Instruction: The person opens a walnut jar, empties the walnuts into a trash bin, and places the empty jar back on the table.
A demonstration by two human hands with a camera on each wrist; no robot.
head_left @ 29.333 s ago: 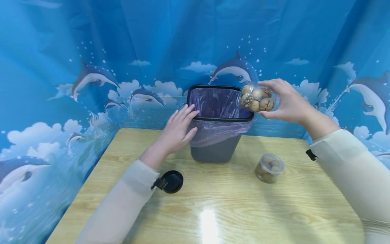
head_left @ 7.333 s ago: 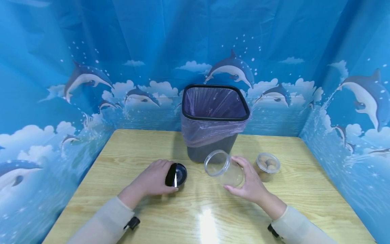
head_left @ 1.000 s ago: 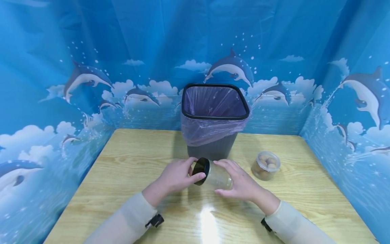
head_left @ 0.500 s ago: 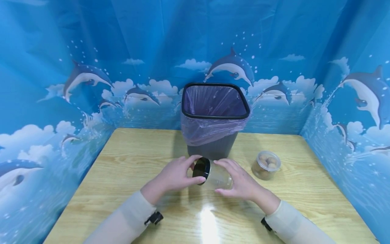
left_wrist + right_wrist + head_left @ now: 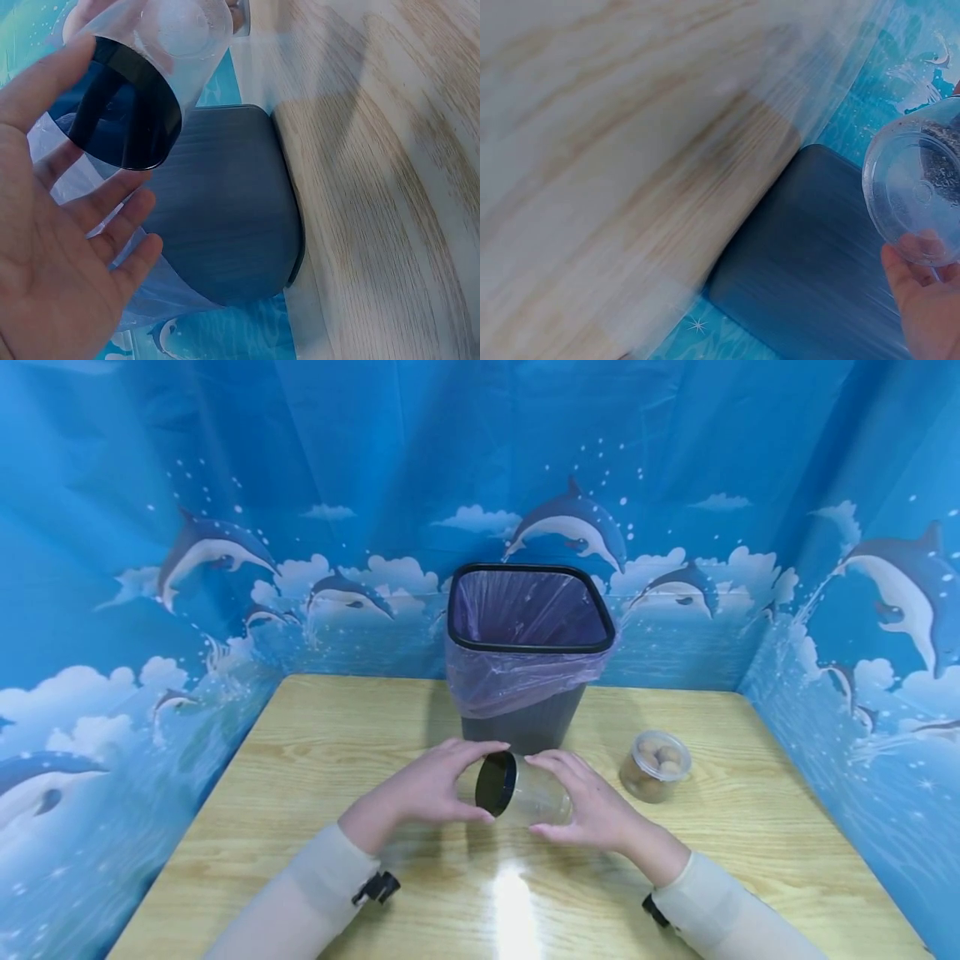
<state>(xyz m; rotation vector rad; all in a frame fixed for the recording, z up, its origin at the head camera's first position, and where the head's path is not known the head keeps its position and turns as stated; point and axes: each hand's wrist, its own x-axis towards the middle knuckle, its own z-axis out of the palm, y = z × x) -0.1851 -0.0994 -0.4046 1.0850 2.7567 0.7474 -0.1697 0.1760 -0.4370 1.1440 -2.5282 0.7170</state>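
My right hand (image 5: 592, 806) grips a clear, emptied-looking plastic jar (image 5: 538, 793) by its base end, tilted on its side above the table. A black screw lid (image 5: 495, 783) sits on the jar's mouth, facing left. My left hand (image 5: 427, 785) spans the lid, its fingertips at the upper rim and the thumb at the lower one. In the left wrist view, the lid (image 5: 124, 105) lies between thumb and fingers, and the other fingers spread loosely below. The jar's round bottom (image 5: 922, 187) shows in the right wrist view, with fingers along its side.
A grey trash bin (image 5: 525, 718) with a purple liner (image 5: 517, 681) and black rim stands just behind the hands. A lidded clear tub of round brown items (image 5: 655, 767) stands to the right on the wooden table (image 5: 345, 718). A dolphin-print curtain (image 5: 360, 460) surrounds the table.
Earlier, a jar full of brown items was held beside the bin; later it was empty, the lid separate. In the last half second, my left thumb and fingers have drawn back toward the lid's edge.
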